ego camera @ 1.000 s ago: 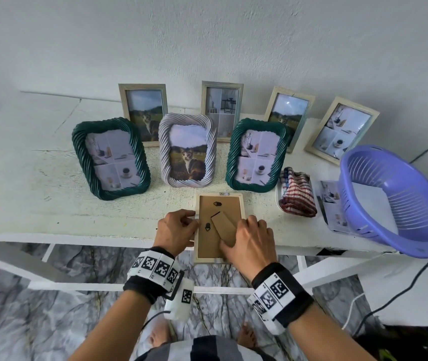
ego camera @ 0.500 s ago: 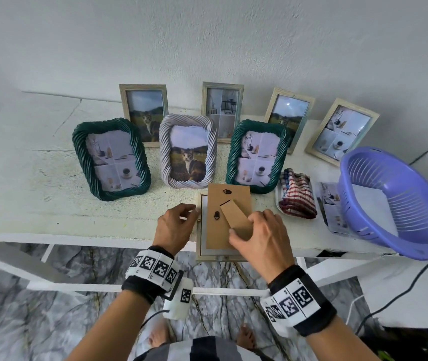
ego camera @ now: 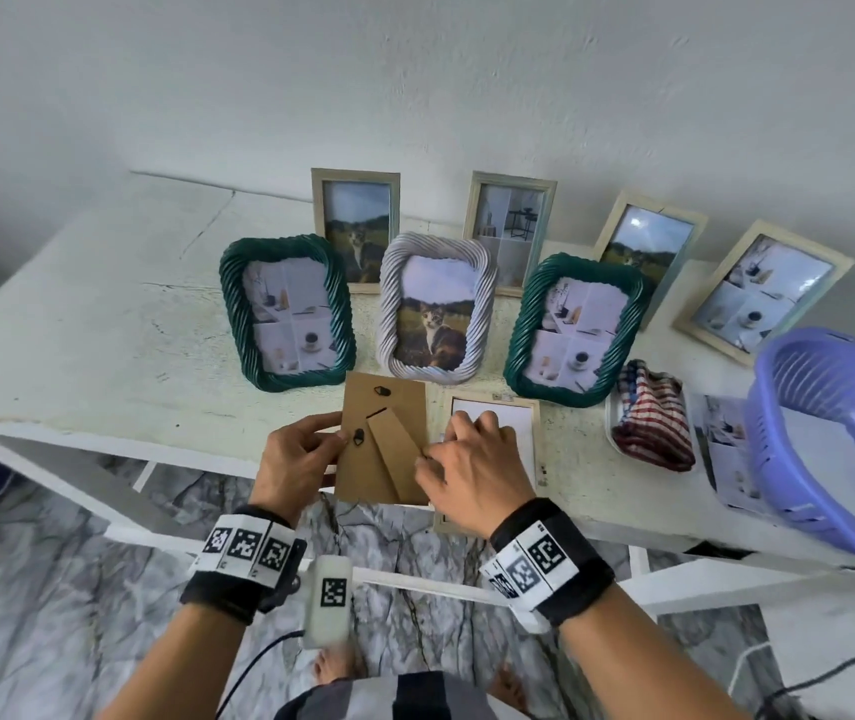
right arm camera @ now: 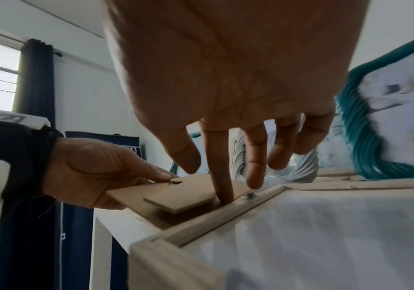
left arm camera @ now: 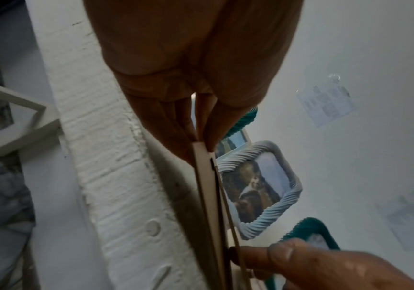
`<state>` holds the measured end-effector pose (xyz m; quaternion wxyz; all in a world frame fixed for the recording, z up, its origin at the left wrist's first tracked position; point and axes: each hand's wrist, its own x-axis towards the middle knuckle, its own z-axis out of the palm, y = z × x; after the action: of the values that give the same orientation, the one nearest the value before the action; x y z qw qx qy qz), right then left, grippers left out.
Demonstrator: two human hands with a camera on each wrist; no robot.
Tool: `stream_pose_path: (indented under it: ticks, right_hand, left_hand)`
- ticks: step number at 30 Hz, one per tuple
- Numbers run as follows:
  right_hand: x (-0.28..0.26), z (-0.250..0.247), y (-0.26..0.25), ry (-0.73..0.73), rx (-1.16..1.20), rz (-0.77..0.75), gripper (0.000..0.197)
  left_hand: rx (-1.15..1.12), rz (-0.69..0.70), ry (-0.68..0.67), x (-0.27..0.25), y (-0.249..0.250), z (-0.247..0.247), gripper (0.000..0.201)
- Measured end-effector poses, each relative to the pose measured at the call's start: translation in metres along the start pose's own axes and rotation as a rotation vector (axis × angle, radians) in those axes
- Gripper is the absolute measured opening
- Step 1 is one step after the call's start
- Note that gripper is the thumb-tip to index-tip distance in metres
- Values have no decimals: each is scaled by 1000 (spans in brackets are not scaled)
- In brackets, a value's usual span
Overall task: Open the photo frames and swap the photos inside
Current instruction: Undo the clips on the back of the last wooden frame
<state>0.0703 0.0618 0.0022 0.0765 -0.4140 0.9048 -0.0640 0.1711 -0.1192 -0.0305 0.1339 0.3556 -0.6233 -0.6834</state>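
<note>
A brown backing board (ego camera: 383, 433) with a fold-out stand is off its frame; my left hand (ego camera: 334, 449) pinches its left edge, thumb on top, over the table's front edge. In the left wrist view the board (left arm camera: 206, 176) shows edge-on between thumb and fingers. To its right the pale wooden frame (ego camera: 533, 407) lies face down, a white photo back (ego camera: 493, 415) showing inside. My right hand (ego camera: 448, 439) hovers over the frame's left side with fingers straight. In the right wrist view its index fingertip (right arm camera: 222, 198) touches down between the board (right arm camera: 176, 194) and the frame's rim (right arm camera: 225, 215).
Two green twisted frames (ego camera: 287, 309) (ego camera: 573, 330) and a white one (ego camera: 435, 309) stand behind, with several wooden frames (ego camera: 355, 226) against the wall. A checked cloth (ego camera: 651, 418), a loose photo (ego camera: 724, 449) and a purple basket (ego camera: 830, 433) sit at the right.
The backing board has come off the frame and moved left into my left hand. My right hand let go of the stand, and the white photo back is now uncovered.
</note>
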Motion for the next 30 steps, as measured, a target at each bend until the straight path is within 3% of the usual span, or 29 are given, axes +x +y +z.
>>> stream_pose_path:
  ticks: [3, 9, 12, 14, 18, 22, 25, 30]
  right_hand:
    - [8, 1, -3, -65, -73, -26, 42]
    - [11, 2, -4, -25, -137, -87, 33]
    - [11, 5, -1, -39, -119, -80, 32]
    - [8, 7, 4, -6, -58, -78, 31]
    - [-7, 10, 25, 91, 82, -3, 45]
    - [-24, 15, 51, -13, 100, 139, 78]
    - [-29, 18, 62, -100, 107, 198, 98]
    - [-26, 22, 70, -191, 120, 222, 114]
  left_hand:
    - [134, 5, 84, 11, -18, -4, 22]
    - [757, 237, 283, 12, -21, 1, 23]
    - [847, 283, 319, 6, -17, 8, 26]
    - [813, 369, 279, 3, -14, 16, 24]
    - [707, 508, 59, -2, -9, 40, 22]
    - [661, 425, -130, -4, -4, 71, 21]
    - [716, 398, -149, -2, -2, 84, 26]
    - [714, 361, -173, 2, -6, 86, 24]
